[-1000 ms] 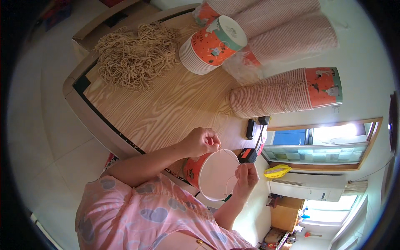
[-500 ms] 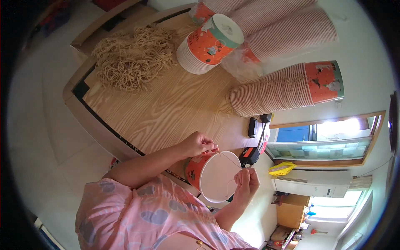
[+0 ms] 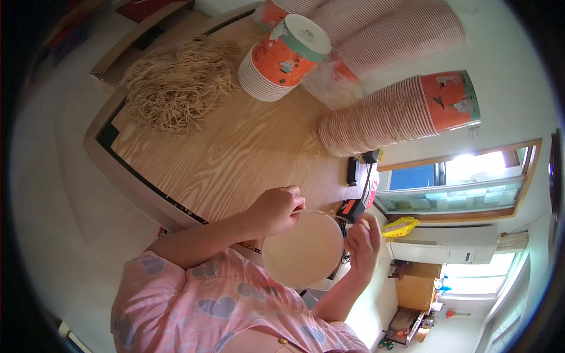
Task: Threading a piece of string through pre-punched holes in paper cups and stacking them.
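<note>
A paper bucket is held in front of my chest, its round pale mouth turned toward me; its printed side is mostly hidden. A thin tan string runs along the bucket's top rim between my hands. My left hand is closed at the rim's upper left, fingers pinching the string. To the right of the rim, my right hand is closed on the string's other end, its fingertips blurred. Whether the string passes through the bucket's wall is too small to tell.
On the wooden table lie a heap of tan strings, a short stack of orange buckets and a long stack lying on its side. Bagged stacks lie behind. Black devices sit at the table's right edge.
The bucket has turned so its mouth faces me more, hiding the orange side. My right hand has moved slightly up and right, and the string now lies nearer the rim.
</note>
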`<state>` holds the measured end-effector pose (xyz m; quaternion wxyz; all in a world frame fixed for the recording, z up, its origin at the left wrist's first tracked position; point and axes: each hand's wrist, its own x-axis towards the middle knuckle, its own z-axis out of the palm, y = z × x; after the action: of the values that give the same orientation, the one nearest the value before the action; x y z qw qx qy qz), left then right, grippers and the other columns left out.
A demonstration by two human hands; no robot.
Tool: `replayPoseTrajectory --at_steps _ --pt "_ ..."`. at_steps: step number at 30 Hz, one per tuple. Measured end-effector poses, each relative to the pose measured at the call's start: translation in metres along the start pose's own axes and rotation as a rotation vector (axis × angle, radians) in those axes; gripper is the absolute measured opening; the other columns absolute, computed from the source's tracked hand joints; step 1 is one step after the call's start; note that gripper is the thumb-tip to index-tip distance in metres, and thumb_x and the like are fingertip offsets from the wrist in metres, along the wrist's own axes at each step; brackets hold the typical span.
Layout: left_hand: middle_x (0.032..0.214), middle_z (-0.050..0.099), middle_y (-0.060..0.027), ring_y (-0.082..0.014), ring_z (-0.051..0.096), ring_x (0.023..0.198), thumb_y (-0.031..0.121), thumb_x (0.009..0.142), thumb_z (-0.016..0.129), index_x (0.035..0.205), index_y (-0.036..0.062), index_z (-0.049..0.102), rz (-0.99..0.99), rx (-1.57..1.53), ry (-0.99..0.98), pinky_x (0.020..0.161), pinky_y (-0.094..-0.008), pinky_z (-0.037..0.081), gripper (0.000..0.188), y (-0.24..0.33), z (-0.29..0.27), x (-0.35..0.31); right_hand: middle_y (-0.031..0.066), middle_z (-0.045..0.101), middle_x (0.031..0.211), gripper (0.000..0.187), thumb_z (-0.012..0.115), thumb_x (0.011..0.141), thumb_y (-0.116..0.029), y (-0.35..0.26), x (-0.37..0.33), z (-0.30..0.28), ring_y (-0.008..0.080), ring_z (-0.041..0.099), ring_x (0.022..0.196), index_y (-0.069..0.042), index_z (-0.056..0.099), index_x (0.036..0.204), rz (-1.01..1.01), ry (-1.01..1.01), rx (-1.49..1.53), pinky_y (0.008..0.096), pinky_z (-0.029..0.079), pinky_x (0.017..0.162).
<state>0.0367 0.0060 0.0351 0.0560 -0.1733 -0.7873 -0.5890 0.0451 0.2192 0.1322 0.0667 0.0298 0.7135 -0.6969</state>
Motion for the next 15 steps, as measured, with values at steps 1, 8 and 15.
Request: replayPoseTrajectory --at_steps 1,8,15 --pt "0.08 0.055 -0.0109 -0.0267 0.058 0.072 0.01 0.075 0.062 0.074 0.0041 0.061 0.004 0.0 -0.009 0.064 -0.0361 0.048 0.006 0.001 0.001 -0.001 -0.0057 0.036 0.061 0.019 0.052 0.087 -0.001 0.004 0.005 0.002 0.0016 0.031 0.046 -0.006 0.05 0.105 0.01 -0.016 -0.112 0.0169 0.025 0.039" --pt "0.081 0.056 -0.0123 -0.0292 0.059 0.077 0.009 0.074 0.058 0.077 0.0038 0.063 0.034 0.208 -0.051 0.068 -0.0407 0.049 0.008 0.0 0.008 -0.002 -0.003 0.055 0.07 0.015 0.06 0.082 0.003 0.026 0.048 -0.01 0.0027 0.049 0.061 -0.001 0.06 0.096 -0.105 -0.286 -0.749 0.0169 0.04 0.055" --pt "0.083 0.057 -0.0136 -0.0297 0.06 0.079 0.007 0.075 0.056 0.08 0.0032 0.065 -0.009 0.245 -0.042 0.071 -0.0406 0.05 0.011 -0.002 0.002 -0.003 0.0004 0.06 0.076 0.007 0.06 0.08 0.004 0.026 0.057 0.001 0.0048 0.055 0.068 0.003 0.062 0.087 -0.052 -0.463 -0.506 0.019 0.044 0.063"
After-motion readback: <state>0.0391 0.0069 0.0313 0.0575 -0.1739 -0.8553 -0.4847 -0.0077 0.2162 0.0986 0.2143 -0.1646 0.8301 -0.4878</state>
